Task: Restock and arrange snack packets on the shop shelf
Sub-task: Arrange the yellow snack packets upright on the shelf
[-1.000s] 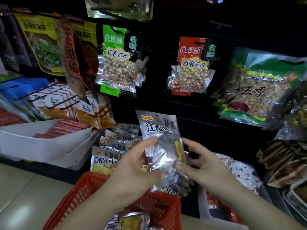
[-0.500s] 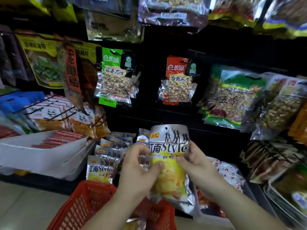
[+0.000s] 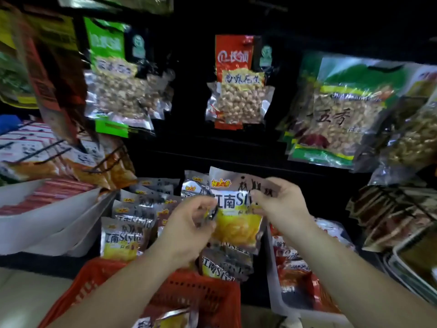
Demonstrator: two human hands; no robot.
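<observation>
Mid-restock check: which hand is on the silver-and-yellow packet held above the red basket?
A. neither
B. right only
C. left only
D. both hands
D: the left hand pinches the left edge of the silver-and-yellow packet, while the right hand grips its upper right part.

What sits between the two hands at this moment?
In the head view, one silver-and-yellow snack packet spans the gap: the left hand pinches its left edge, the right hand holds its upper right.
</observation>
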